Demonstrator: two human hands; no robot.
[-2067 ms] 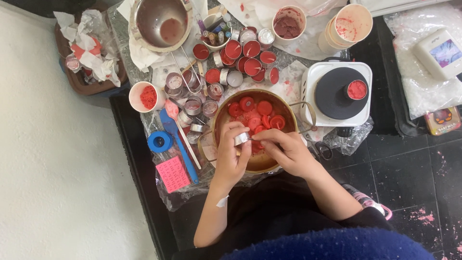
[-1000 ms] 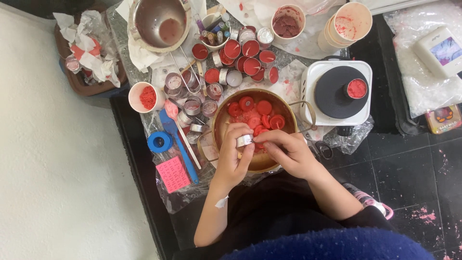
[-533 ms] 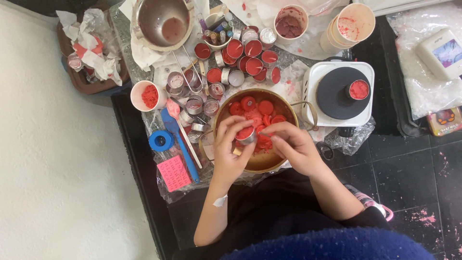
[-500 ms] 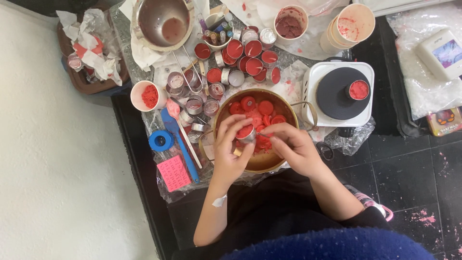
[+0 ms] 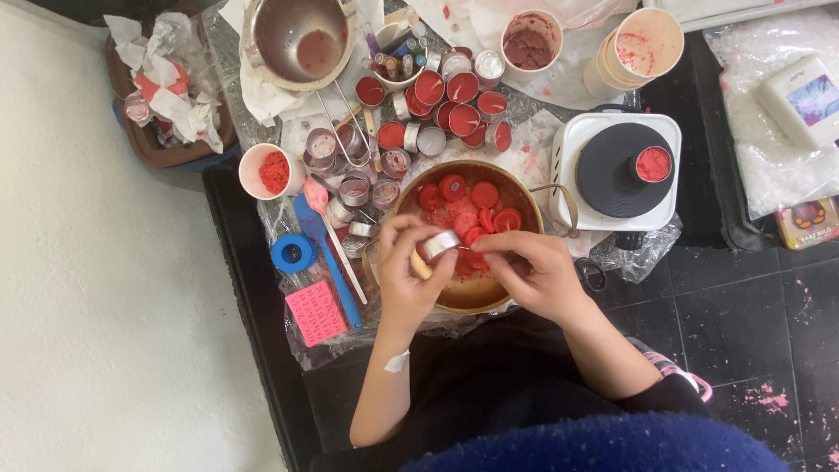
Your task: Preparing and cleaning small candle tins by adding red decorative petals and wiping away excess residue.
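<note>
My left hand [image 5: 407, 278] holds a small round metal cup [image 5: 441, 244] over a brass bowl [image 5: 466, 295]. My right hand [image 5: 531, 273] reaches into that cup from the right, its fingertips touching a red wax disc at the cup's mouth. Several red wax discs [image 5: 466, 204] lie in the bowl's far half. Both hands are close together above the bowl's near half.
Empty metal cups [image 5: 354, 166] lie left of the bowl, wax-filled cups [image 5: 454, 96] beyond it. A white hot plate [image 5: 615, 170] with a red-filled cup stands at the right. A steel bowl [image 5: 297, 39], paper cups [image 5: 646, 45], blue tape roll [image 5: 293, 253] and pink card [image 5: 315, 312] surround them.
The metal cup has tilted in my left hand and my right fingers have shifted to its mouth. Both hands stay over the bowl.
</note>
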